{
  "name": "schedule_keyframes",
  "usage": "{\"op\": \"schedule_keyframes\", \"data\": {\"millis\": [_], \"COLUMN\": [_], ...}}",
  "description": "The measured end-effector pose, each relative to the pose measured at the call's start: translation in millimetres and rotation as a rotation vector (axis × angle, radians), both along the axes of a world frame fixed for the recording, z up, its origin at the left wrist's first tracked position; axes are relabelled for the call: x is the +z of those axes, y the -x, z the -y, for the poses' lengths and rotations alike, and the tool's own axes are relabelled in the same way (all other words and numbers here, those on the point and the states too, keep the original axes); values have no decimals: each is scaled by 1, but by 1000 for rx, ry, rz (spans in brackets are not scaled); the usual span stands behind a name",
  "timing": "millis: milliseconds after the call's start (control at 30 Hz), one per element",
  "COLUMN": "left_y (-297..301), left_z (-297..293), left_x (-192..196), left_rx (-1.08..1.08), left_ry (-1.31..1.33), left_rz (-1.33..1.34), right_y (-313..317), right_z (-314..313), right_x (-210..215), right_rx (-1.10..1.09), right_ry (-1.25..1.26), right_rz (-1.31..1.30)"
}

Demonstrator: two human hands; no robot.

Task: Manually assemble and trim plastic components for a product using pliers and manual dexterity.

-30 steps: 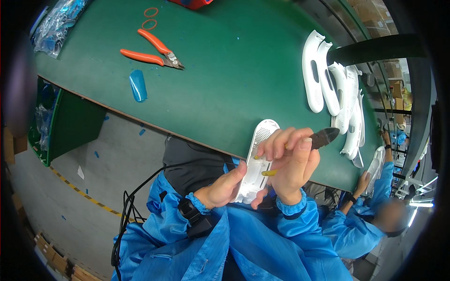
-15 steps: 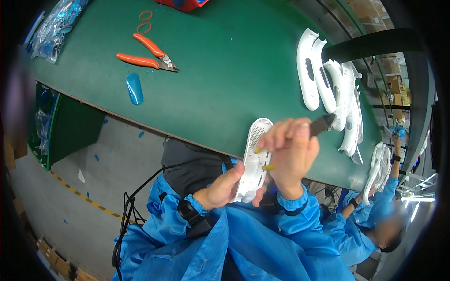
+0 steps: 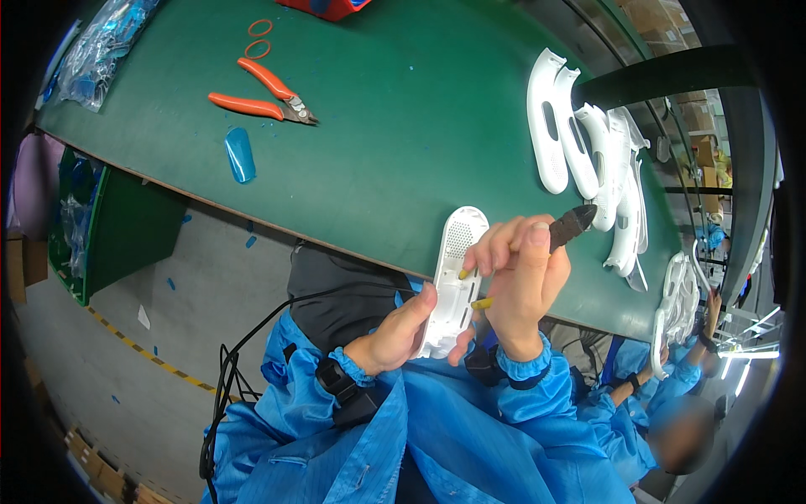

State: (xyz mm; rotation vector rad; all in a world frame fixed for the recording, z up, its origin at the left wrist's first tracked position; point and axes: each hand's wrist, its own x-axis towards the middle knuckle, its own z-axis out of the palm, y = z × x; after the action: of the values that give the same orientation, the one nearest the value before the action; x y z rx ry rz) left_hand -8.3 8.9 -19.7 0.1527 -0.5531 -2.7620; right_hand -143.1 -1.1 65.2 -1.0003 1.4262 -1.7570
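Over the table's near edge, my left hand (image 3: 397, 334) grips a long white plastic shell (image 3: 454, 290) with rounded ends, thumb on its left side. The shell stands tilted, its hollow inner side and a patch of small holes showing. My right hand (image 3: 522, 281) is closed round a pair of pliers (image 3: 573, 228), mostly hidden by the fingers. Their dark tapered head sticks out to the upper right; two yellow ends, apparently the handles, point at the shell. Whether these ends touch the shell I cannot tell.
On the green table (image 3: 361, 160) lie orange-handled nippers (image 3: 277, 101), a blue oval piece (image 3: 240, 155) and two orange rings (image 3: 259, 38). White curved shells (image 3: 550, 126) are grouped at the right. A plastic bag (image 3: 101, 59) lies far left. A co-worker (image 3: 621, 428) handles white parts at right.
The shell and my hands have barely shifted; the pliers' dark head has turned slightly. The co-worker at the right has moved their head and arms a little.
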Motion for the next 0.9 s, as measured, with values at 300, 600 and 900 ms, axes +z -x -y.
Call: {"op": "schedule_keyframes", "data": {"millis": [300,600,900], "left_y": [0,-23,-22], "left_z": [-1,4,-11], "left_x": [-3,8,13], "left_rx": [-18,-16,239], "left_ry": [-2,237,687], "left_rz": [1,94,481], "right_y": [-3,9,23], "right_z": [4,4,13], "right_x": [1,-6,8], "right_rx": [-40,-39,-59], "right_ry": [-77,9,74], "right_rz": [-135,-42,56]}}
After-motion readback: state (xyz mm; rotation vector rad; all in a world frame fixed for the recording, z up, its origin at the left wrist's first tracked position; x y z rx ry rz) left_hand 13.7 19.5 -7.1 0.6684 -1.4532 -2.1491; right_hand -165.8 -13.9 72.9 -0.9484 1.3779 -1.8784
